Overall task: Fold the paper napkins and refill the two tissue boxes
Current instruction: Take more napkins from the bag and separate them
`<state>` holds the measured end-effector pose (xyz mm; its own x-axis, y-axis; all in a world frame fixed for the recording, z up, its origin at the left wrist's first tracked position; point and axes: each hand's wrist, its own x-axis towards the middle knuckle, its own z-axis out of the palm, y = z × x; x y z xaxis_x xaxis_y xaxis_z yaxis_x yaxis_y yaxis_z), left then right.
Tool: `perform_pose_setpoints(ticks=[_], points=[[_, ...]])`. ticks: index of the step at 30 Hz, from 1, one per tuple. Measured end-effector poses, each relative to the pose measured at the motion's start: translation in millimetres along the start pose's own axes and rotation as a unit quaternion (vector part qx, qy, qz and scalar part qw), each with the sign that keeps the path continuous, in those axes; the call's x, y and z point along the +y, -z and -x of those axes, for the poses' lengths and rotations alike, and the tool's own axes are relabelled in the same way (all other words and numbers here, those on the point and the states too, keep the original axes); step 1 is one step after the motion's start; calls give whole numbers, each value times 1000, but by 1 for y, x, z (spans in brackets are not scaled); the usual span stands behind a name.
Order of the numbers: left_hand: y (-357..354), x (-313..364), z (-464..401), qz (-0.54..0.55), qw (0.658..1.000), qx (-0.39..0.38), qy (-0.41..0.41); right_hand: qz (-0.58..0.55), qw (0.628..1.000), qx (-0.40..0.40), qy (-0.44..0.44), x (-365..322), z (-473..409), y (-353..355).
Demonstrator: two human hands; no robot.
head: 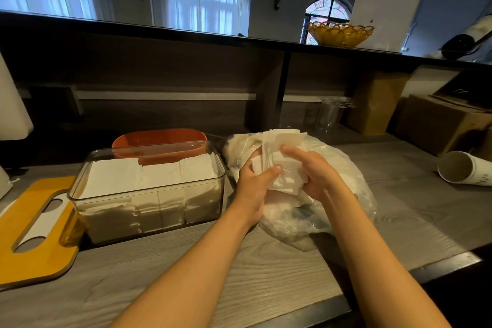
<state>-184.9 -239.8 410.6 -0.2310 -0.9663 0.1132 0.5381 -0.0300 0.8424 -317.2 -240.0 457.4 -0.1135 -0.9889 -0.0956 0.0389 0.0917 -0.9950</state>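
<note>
Now napkins point(279, 157) gripped between both hands point(287, 181)

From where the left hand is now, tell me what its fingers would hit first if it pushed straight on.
Probably the clear plastic bag behind the napkins that the left hand holds; depth is unclear.

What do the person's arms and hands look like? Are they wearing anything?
Both arms are bare up to the frame's edge: no sleeves show. The left hand and right hand wear no gloves, and no rings, watch or bracelets can be seen. The nails that show look short and plain.
</note>
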Motion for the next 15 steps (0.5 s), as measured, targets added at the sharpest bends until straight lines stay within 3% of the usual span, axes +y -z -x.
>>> perform_pose_setpoints(ticks=[5, 12, 15], points=[[-4, 1, -2, 69, 996, 47, 42, -46, 998, 33, 15, 0, -4, 3], [2, 2, -8, 211, 967, 115, 86, -116, 973, 144, 138, -8, 2, 10], [2, 6, -6, 256, 957, 124, 51, -238, 959, 124, 93, -10, 6, 9]])
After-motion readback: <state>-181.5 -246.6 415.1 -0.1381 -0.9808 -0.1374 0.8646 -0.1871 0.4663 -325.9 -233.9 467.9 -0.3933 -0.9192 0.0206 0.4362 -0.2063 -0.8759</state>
